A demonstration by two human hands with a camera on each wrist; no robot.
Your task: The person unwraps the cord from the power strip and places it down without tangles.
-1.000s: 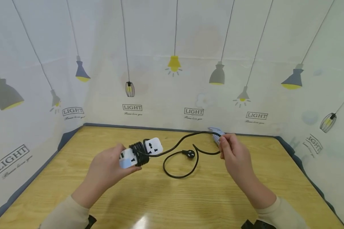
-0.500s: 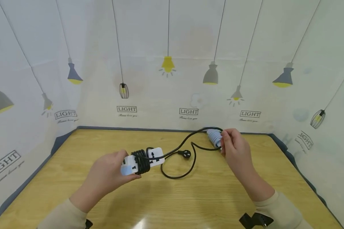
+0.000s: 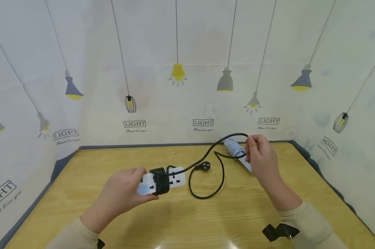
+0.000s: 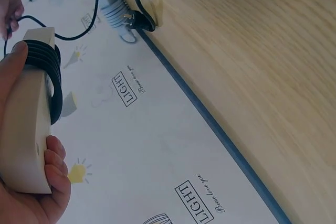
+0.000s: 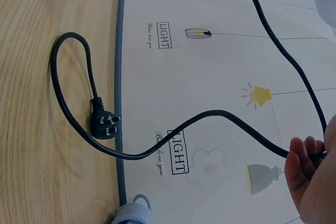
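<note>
My left hand [image 3: 122, 188] grips one end of a white power strip [image 3: 177, 178]; in the left wrist view its fingers curl round the casing. Several turns of black cord [image 3: 162, 181] are wound about the strip's middle. From those turns the cord runs up to my right hand [image 3: 263, 157], which pinches it between thumb and fingers. Past that hand the cord comes back in a loose loop, ending in a black three-pin plug [image 5: 103, 121]. Behind the right hand lies a second power strip [image 3: 247, 165], wrapped in pale blue cord [image 3: 234, 147].
The wooden table [image 3: 187, 221] has a dark blue edge along its back and sides. A curtain [image 3: 156, 79] printed with lamps stands round three sides. Black wrist camera mounts [image 3: 280, 231] sit at the sleeves.
The left hand and the wrapped strip sit slightly lower and further right in the head view. The right hand has moved slightly up and right, still pinching the cord. The head view has shifted a little.
</note>
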